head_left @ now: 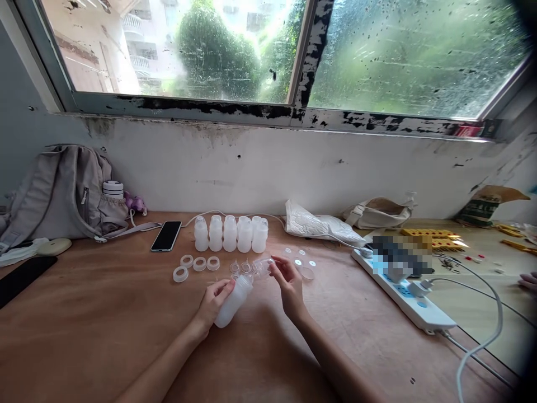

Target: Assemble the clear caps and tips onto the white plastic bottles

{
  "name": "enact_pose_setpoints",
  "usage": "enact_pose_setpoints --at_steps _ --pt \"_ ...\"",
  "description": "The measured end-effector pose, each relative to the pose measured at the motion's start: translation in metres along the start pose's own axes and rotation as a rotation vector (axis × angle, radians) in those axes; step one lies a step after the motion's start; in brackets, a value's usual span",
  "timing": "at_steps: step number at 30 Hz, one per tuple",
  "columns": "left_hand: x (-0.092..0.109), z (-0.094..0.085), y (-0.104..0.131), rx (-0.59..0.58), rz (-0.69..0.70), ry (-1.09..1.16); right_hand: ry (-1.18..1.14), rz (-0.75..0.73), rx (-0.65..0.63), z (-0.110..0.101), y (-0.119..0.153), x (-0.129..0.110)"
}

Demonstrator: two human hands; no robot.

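Observation:
My left hand (215, 302) is wrapped round a frosted white bottle (233, 303), tilted with its open neck up to the right. My right hand (288, 280) pinches a clear, cup-like piece (263, 267) close to the bottle's neck; the two appear slightly apart. Small clear ringed parts (235, 267) lie just beyond the bottle, partly hidden by it. Several white rings (199, 263) rest left of them. Behind stands a row of frosted bottles (230, 234). Small white discs (297, 262) and a clear ring (307, 273) lie right of my right hand.
A phone (166, 236) and a grey backpack (67, 193) are at the left. At the back lies a white plastic bag (308, 223). A power strip (406, 296) with cables borders the right side. Yellow parts (432, 234) and another person's hand (528, 281) are farther right.

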State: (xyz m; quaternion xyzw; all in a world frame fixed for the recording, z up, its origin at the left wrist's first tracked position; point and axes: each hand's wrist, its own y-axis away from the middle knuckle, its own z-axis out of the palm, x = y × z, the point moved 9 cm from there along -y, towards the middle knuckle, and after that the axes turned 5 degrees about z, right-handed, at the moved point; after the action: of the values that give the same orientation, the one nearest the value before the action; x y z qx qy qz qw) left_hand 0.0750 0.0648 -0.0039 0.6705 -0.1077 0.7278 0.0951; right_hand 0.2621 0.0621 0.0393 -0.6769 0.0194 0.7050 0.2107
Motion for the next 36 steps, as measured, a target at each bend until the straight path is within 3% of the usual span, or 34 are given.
enact_pose_setpoints --at_steps 7,21,26,30,36 --pt "0.001 0.008 -0.001 -0.082 -0.016 -0.011 0.02 0.047 -0.161 0.017 0.012 0.009" --pt "-0.003 0.01 0.004 -0.111 -0.138 0.065 -0.026 0.104 -0.258 0.029 0.021 0.015" --pt "-0.006 0.012 0.007 -0.134 -0.184 0.07 0.05 0.074 -0.292 0.028 0.022 0.014" --pt "-0.01 0.014 0.01 -0.17 -0.219 0.06 0.236 0.1 -0.348 0.031 0.022 0.02" --pt "-0.009 -0.021 0.002 0.143 -0.166 0.254 0.285 0.225 -0.294 0.026 0.018 0.04"
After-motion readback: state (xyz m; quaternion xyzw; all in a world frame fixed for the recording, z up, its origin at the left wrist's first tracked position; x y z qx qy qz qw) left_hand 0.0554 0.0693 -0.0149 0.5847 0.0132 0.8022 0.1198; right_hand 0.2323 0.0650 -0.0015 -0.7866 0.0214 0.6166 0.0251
